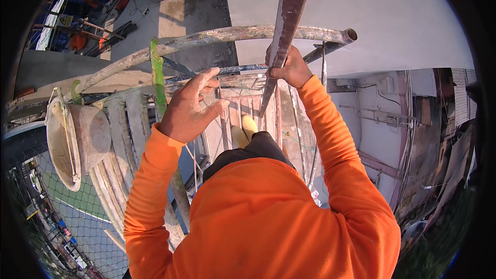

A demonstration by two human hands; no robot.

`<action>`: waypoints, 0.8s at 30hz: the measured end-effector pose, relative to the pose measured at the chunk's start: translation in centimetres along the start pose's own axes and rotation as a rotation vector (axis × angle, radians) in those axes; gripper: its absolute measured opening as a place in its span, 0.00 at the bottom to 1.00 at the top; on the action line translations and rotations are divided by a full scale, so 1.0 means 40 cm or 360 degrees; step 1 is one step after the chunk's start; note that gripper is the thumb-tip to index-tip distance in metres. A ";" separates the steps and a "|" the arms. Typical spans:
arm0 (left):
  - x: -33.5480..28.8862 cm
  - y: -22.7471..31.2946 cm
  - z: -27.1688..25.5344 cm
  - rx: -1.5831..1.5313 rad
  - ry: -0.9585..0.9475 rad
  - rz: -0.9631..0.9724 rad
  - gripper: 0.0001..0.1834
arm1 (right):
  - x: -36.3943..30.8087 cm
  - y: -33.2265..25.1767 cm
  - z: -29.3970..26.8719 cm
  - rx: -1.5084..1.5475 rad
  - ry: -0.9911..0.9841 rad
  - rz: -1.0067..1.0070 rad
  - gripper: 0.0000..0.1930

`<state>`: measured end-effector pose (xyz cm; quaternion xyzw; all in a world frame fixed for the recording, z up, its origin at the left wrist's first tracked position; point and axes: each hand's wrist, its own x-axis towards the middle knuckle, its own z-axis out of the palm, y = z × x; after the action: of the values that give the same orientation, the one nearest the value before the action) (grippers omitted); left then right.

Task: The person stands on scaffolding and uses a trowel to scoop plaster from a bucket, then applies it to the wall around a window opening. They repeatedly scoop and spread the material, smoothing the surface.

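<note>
My right hand (295, 68) is closed round a long, scuffed reddish-brown bar (292, 5). The bar slants from the top of the view down past the hand, and its lower end hangs above the planks near my feet. To the left, my left hand (194, 104) is raised with fingers spread and slightly curled, holding nothing. It is apart from the bar and close to a green-painted upright (157, 75). Beyond both hands runs a paint-spattered scaffold tube (217, 35), its open end at the right.
A plaster-stained bucket (95, 132) stands at the left on the scaffold boards (121, 121). My yellow boots (249, 124) are on planks below. A pale smooth wall (382, 15) rises ahead on the right. Netting (77, 206) and a green ground surface show far below at the left.
</note>
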<state>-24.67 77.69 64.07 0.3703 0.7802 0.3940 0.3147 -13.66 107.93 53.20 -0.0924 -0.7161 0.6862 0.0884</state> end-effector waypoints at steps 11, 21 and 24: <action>0.404 0.297 0.092 -0.0339 0.0221 0.0559 0.47 | 0.015 0.033 -0.089 0.0028 -0.0120 0.0341 0.44; 0.457 0.310 0.079 -0.0198 0.0270 0.0520 0.49 | 0.001 -0.023 0.024 -0.1171 0.0672 0.0151 0.41; 0.463 0.297 0.067 -0.0225 0.0204 0.0459 0.50 | -0.012 -0.066 0.045 -0.1446 0.0736 0.0279 0.37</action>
<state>-28.43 98.94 69.13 0.4296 0.7076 0.5118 0.2298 -13.69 105.96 55.77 -0.3303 -0.8932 0.2724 0.1376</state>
